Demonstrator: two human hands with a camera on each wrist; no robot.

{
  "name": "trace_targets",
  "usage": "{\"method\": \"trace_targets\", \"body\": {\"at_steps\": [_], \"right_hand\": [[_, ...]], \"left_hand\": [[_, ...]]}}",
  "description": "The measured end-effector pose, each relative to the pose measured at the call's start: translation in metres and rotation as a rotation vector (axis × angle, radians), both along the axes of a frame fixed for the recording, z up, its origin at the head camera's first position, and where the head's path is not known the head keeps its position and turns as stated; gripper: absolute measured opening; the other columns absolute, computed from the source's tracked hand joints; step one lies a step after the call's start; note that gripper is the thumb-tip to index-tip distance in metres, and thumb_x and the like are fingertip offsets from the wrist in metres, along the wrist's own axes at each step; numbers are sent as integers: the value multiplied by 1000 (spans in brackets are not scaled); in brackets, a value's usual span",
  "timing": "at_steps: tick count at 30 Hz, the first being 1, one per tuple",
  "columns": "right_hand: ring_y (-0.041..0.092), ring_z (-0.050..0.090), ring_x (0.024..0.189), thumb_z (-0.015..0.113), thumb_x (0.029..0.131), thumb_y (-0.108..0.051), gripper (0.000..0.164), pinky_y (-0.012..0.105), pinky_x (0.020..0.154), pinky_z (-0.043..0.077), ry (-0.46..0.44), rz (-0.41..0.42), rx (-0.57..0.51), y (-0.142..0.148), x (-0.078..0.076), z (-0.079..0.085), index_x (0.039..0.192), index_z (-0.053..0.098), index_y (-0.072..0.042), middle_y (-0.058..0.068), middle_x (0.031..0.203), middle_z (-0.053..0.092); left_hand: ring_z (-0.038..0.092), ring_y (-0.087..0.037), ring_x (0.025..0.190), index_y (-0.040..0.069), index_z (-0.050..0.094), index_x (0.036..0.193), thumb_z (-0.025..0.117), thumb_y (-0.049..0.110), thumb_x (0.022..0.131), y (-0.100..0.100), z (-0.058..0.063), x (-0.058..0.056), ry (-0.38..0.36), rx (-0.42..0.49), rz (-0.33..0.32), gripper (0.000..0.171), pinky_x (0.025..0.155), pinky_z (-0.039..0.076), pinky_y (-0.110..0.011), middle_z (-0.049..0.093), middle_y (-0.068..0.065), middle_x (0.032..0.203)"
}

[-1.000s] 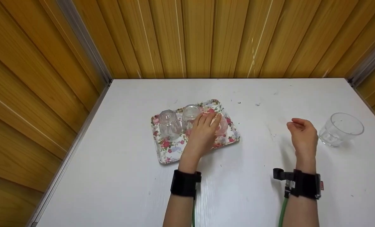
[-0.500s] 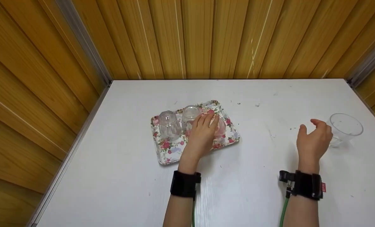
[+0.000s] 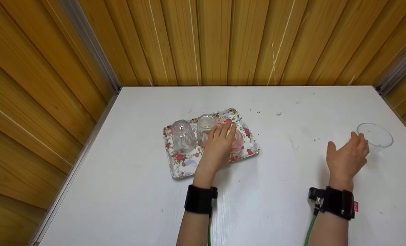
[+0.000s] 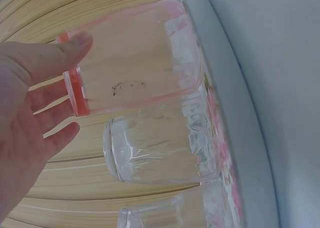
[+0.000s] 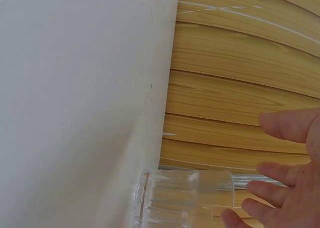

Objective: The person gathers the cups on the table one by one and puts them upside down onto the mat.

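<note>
A pink see-through cup [image 4: 135, 62] stands on a floral tray [image 3: 189, 167], its upper end pinched between the thumb and fingers of my left hand [image 3: 216, 147]. In the head view that hand covers much of the cup. Two clear glasses stand bottom up beside it: a middle glass [image 4: 160, 150] and an outer glass [image 3: 183, 136] at the tray's left. To the right, my right hand [image 3: 346, 157] has its thumb and fingers spread, holding nothing. Its fingertips reach close to a wide clear glass [image 5: 185, 198] that stands rim up on the table.
The white table [image 3: 121, 205] ends at a yellow wood-patterned wall [image 3: 213, 41] at the back, with another such wall along the left. Black straps with cables sit on both wrists, and a green cable [image 3: 310, 229] runs down from the right one.
My right hand has moved right toward the wide clear glass and its fingers have spread apart. My left hand stays at the pink cup, nearly still.
</note>
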State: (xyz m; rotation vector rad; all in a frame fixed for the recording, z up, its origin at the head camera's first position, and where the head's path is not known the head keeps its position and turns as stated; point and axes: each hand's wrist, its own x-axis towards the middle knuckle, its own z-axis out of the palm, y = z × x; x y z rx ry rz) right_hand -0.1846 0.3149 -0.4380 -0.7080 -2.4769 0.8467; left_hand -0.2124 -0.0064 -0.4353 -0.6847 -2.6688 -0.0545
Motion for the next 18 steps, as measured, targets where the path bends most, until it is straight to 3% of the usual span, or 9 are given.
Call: {"method": "trace_targets", "body": {"at_steps": [11, 18], "right_hand": [[43, 18, 131, 49, 89, -15, 60, 64, 100, 21, -83, 18, -32, 2, 0, -2, 137, 22, 9, 29, 140, 25], [43, 19, 131, 48, 89, -13, 58, 63, 100, 22, -78, 1, -57, 3, 1, -2, 137, 24, 9, 29, 140, 25]], "left_hand": [[41, -25, 125, 8, 38, 136, 64, 18, 81, 1, 1, 1, -29, 3, 18, 62, 108, 29, -39, 41, -11, 138], [39, -25, 127, 9, 39, 137, 65, 20, 82, 1, 2, 1, -81, 36, 10, 61, 107, 30, -38, 40, -11, 140]]}}
